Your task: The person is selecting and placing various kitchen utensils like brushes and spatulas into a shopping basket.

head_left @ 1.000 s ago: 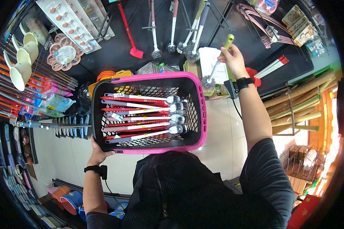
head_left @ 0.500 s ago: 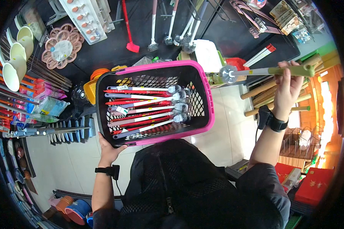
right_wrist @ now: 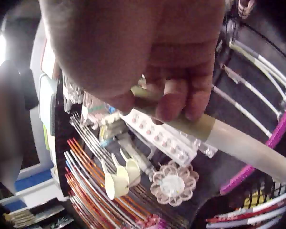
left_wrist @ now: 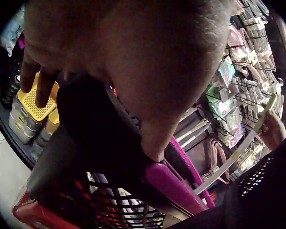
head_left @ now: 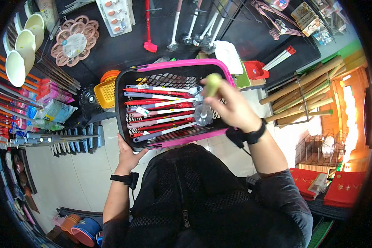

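Interior of a household-goods shop. Long-handled brushes (head_left: 175,27) and pink hangers (head_left: 280,26) hang in quantity against a dark display wall (head_left: 128,51); cream dippers (head_left: 16,71) form a matching row, and buckets (head_left: 86,231) are grouped below.

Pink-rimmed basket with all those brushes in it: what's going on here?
A person's left hand holds the pink-rimmed basket at its near left corner. The right hand grips a green-handled toilet brush over the basket's right end. White-shafted toilet brushes and red-handled brushes lie inside, with more toilet brushes hanging on the display beyond. Whether the green-handled one touches those in the basket, I can't tell.
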### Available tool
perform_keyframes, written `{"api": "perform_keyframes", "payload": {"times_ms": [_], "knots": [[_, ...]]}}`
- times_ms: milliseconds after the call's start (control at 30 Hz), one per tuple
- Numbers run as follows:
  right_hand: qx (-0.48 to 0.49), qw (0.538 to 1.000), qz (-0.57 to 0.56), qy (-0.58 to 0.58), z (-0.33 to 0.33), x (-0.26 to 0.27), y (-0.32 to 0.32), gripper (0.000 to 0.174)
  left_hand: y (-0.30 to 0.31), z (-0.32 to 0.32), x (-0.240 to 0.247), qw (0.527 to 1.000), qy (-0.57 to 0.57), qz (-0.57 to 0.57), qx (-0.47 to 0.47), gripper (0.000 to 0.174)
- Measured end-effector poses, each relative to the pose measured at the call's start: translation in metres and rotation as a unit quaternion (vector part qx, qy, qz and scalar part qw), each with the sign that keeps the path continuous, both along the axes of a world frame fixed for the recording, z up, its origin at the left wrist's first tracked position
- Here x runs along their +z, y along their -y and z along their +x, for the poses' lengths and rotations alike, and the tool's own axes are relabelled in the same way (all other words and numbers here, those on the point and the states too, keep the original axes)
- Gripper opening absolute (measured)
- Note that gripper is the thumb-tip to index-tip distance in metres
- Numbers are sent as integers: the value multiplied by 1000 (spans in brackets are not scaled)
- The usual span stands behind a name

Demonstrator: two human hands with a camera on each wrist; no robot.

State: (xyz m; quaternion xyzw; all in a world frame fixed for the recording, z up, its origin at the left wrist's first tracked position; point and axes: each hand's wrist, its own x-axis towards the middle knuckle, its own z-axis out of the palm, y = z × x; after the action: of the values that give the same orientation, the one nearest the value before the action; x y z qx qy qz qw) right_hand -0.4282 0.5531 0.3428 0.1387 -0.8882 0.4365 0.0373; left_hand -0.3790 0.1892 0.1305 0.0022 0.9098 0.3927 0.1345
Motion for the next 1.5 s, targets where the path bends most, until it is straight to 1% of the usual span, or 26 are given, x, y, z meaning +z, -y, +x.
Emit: {"api": "perform_keyframes", "payload": {"times_ms": [33, 100, 133, 167, 233, 267, 300, 367, 400, 467, 533, 567, 633, 667, 733, 800, 833, 933, 1067, 1167, 1233, 1267, 1300, 1367, 1433, 1500], "knots": [[17, 999, 28, 22, -4, -3, 16, 38, 1, -1, 0, 1000, 1, 1, 4, 135], [59, 997, 55, -8, -15, -27, 42, 35, 2, -1, 0, 1000, -4, -16, -12, 134], [100, 994, 29, 10, -23, -40, 53, 32, 3, 1, -5, 999, -17, -35, -14, 134], [125, 991, 37, -17, -27, -58, 63, 33, 4, 1, -4, 999, -15, -36, -8, 134], [152, 987, 46, -15, -33, -77, 84, 34, 3, -1, -2, 999, 16, -29, -11, 134], [174, 983, 60, 3, -37, -89, 93, 35, 3, -1, -3, 999, 1, -40, -18, 135], [183, 980, 84, -4, -39, -103, 104, 36, 4, -1, -3, 999, 1, -40, -14, 135], [224, 969, 99, 35, -45, -117, 122, 35, 4, -1, -2, 998, 0, -51, -22, 135], [228, 968, 99, 35, -47, -125, 130, 35, 3, -1, -1, 998, -1, -58, -23, 135], [245, 954, 145, 92, -52, -145, 144, 36, 4, -1, -1, 998, 8, -54, -21, 135], [271, 947, 142, 101, -58, -161, 155, 37, 4, -1, 2, 998, 19, -49, -21, 135], [292, 940, 139, 111, -60, -166, 159, 37, 3, -1, 1, 998, 20, -49, -18, 135], [304, 938, 131, 104, -63, -176, 167, 39, 4, -1, 0, 999, 15, -47, -20, 135], [313, 935, 133, 100, -64, -181, 171, 40, 4, -2, 2, 998, 33, -49, -18, 136], [322, 930, 154, 92, -64, -189, 175, 44, 3, -2, 3, 998, 33, -41, -16, 136], [327, 926, 158, 108, -66, -192, 180, 45, 3, -1, 2, 999, 34, -33, -15, 136], [330, 922, 161, 123, -67, -193, 181, 46, 3, -1, 0, 998, 32, -46, -15, 136], [339, 919, 161, 122, -68, -191, 183, 50, 3, -2, -1, 998, 31, -53, -17, 136], [335, 922, 140, 133, -68, -185, 175, 51, 2, -3, 5, 998, 45, -40, -16, 137], [330, 914, 173, 159, -71, -193, 155, 55, 1, -3, 8, 998, 34, -40, -19, 137], [310, 926, 114, 180, -71, -205, 134, 57, 1, -3, 6, 998, 34, -45, -22, 137], [308, 926, 93, 198, -70, -200, 122, 57, 2, -3, 5, 998, 34, -50, -22, 137], [276, 937, 78, 199, -67, -191, 113, 57, 2, -3, 5, 998, 32, -50, -25, 137], [246, 927, 106, 262, -62, -156, 88, 59, 2, -4, 4, 998, 44, -30, -18, 137], [165, 944, 104, 265, -51, -180, 54, 59, 2, -3, 3, 998, 39, -43, -26, 137], [109, 943, 56, 310, -40, -173, 25, 54, 2, -3, 1, 999, 22, -39, -27, 137]]}}
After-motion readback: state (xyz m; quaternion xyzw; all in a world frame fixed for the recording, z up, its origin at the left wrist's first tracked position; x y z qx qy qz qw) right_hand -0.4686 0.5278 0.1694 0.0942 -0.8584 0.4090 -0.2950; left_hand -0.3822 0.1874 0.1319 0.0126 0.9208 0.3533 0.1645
